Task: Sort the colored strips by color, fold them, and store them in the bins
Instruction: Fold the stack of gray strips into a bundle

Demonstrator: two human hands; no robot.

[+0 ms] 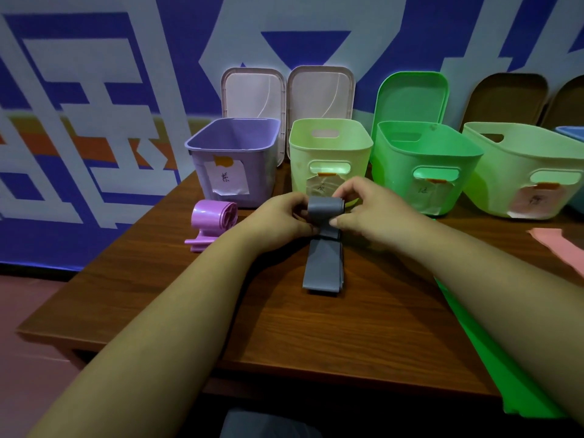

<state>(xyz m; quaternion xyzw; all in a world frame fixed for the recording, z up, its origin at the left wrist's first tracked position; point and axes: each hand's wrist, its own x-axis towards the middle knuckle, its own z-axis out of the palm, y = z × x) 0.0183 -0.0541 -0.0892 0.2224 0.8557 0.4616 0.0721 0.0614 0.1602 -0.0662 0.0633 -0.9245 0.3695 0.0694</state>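
A grey strip (323, 263) lies lengthwise on the wooden table (189, 295), its far end wound into a small roll (325, 208). My left hand (278, 221) pinches the roll's left side. My right hand (366, 210) grips its right end, thumb pressed on the strip below. A purple strip (215, 214), rolled with a loose tail, rests at the left in front of the purple bin (234, 159). Behind my hands stands a pale green bin (330, 143), then a bright green bin (423, 159) and another pale green bin (524, 172).
A green strip (493, 358) runs along the table's right side under my right forearm. A pink strip (559, 245) lies at the far right. Bin lids (252, 93) lean on the blue and white wall behind. The bins carry paper labels.
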